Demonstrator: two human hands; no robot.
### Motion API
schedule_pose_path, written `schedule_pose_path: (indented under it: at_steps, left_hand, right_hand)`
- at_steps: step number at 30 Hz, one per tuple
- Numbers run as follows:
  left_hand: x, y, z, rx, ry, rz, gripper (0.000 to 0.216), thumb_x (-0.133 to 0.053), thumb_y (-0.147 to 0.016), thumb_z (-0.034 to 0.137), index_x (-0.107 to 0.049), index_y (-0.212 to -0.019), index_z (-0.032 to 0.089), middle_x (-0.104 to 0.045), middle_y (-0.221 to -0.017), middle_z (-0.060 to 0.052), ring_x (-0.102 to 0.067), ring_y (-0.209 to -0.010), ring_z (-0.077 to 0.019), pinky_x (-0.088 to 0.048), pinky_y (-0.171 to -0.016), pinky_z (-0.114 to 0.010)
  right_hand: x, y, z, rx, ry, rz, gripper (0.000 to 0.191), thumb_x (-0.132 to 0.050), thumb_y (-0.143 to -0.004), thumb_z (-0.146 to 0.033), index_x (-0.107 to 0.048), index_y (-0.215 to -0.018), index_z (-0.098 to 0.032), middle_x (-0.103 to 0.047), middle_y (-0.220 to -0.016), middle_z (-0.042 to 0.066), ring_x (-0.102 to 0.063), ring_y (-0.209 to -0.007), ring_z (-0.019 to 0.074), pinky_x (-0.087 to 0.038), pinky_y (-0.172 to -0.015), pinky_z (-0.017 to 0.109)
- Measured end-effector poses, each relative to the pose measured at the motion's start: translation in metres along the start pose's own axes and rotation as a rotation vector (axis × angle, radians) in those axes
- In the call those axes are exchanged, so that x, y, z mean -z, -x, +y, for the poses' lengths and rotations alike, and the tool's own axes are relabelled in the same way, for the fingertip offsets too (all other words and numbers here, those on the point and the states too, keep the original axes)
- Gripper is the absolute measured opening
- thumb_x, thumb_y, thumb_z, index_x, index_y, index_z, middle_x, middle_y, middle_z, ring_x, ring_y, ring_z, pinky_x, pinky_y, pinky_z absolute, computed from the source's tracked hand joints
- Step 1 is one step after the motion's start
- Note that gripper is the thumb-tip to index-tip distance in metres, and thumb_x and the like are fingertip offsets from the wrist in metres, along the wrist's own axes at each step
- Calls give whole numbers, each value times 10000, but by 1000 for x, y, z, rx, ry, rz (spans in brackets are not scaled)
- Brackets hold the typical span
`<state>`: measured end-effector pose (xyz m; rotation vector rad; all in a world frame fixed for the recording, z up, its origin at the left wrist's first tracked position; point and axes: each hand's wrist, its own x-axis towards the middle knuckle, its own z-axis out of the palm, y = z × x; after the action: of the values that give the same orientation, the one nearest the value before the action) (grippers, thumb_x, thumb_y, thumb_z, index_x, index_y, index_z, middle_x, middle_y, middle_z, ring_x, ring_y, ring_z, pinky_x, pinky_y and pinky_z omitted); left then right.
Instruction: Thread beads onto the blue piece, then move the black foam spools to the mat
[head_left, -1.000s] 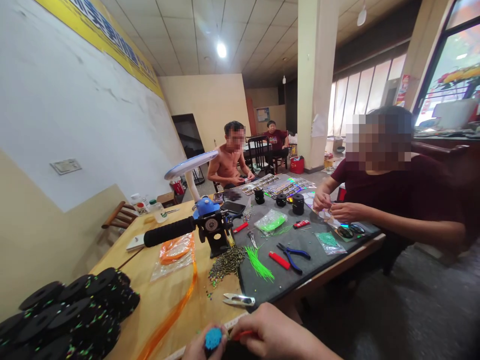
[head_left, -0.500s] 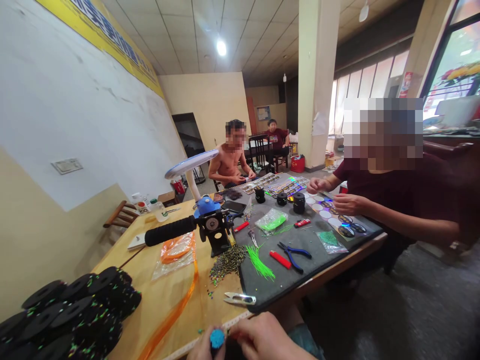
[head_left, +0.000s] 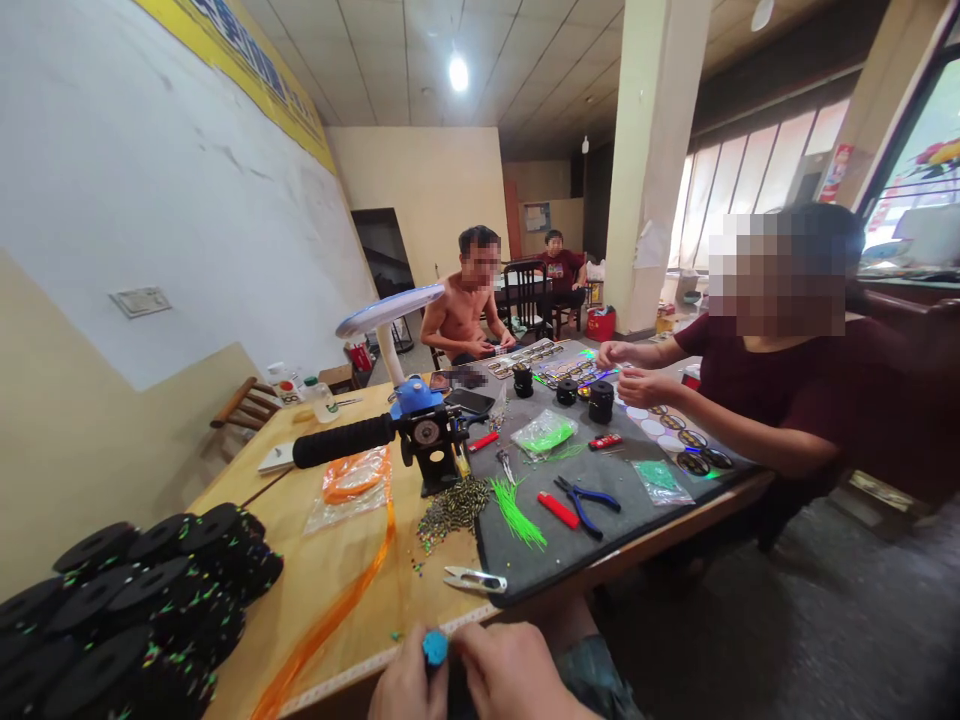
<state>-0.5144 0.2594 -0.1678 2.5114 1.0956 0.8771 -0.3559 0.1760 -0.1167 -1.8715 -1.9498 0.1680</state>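
At the near table edge my left hand (head_left: 403, 680) is closed around a dark, stick-like thing with a bright blue end (head_left: 435, 648) facing up. Close beside it, my right hand (head_left: 517, 668) has its fingers bent and pressed together; whatever they pinch is hidden. Just beyond the hands lie thread snips (head_left: 475, 580), partly on the dark mat (head_left: 517, 585). To the left, a bundle of orange strands (head_left: 330, 628) runs down over the table edge. A heap of small metallic pieces (head_left: 454, 508) lies past the snips.
Black foam spools (head_left: 97, 548) are piled at the left. A clamp with a black handle (head_left: 341, 440) stands mid-table. Green strands (head_left: 517, 515), a red lighter (head_left: 559, 510) and blue-handled pliers (head_left: 589, 505) lie on the mat. A co-worker (head_left: 757, 380) sits at the right with a sticker sheet.
The view has shifted slightly. My hands appear a little higher in the picture, still close together around the blue-ended thing. The co-worker's hands at right have moved left.
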Motion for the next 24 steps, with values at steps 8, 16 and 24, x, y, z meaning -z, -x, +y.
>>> schedule_pose_path:
  at_steps: [8, 16, 24]
  left_hand:
    - [10, -7, 47, 2, -214, 114, 99, -438, -891, 187, -504, -833, 232, -653, -690, -19, -673, -594, -196, -466, -509, -253]
    - [11, -9, 60, 37, -138, 235, 117, -437, -890, 215, -537, -829, 222, -640, -687, -33, -650, -588, -202, -441, -529, -259]
    - [13, -16, 57, 461, 647, 180, 343, -601, -791, 500, -559, -666, 183, -598, -617, -13, -559, -589, -164, -445, -578, -249]
  right_hand:
    - [-4, 1, -1, -49, -53, 107, 147, -436, -884, -160, -574, -867, -207, -729, -757, 16, -695, -660, 171, -292, -522, 236]
    - [-5, -2, 2, -27, -173, 185, 256, -364, -951, -237, -566, -801, -191, -694, -693, 44, -670, -613, 152, -307, -527, 209]
    - [-6, -2, 3, 11, -240, 261, 284, -348, -959, -269, -550, -776, -189, -661, -665, 23, -630, -550, 131, -291, -512, 204]
